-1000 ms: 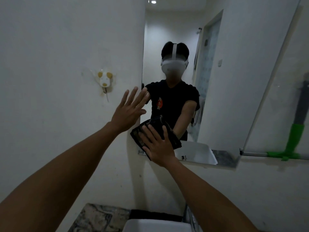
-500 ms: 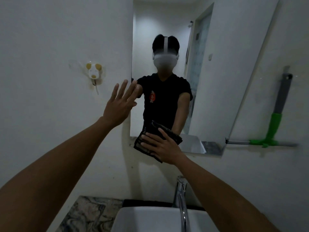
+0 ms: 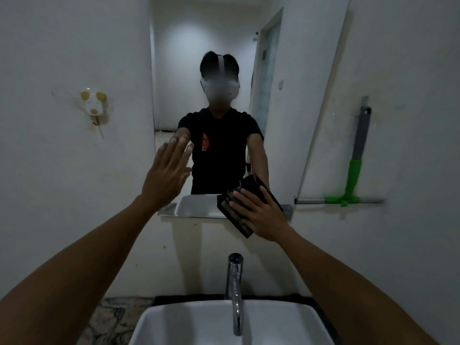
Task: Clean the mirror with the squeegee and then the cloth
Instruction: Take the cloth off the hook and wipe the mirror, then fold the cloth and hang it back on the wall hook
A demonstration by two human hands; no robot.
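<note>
Cloth point(image 3: 245, 210): under flat right hand point(image 3: 261, 215), fingers point(image 3: 245, 199) spread, pressing it onto mirror point(image 3: 286, 120) bottom edge to wipe. Left hand point(image 3: 165, 175): spread, bracing. Squeegee point(image 3: 354, 170): hung rightward, likely finished.

Both forearms are bare to each hand, no watch or rings visible; the mirror point(image 3: 286, 95) reflects a black short-sleeved T-shirt point(image 3: 221, 155) with a small red chest print and a white head-worn headset point(image 3: 220, 87)

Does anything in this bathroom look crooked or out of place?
Yes. The mirror has a slanted right edge, so it looks tilted or oddly cut. The squeegee stands on a thin ledge beside it, leaning against the wall. Nothing looks spilled or broken.
</note>
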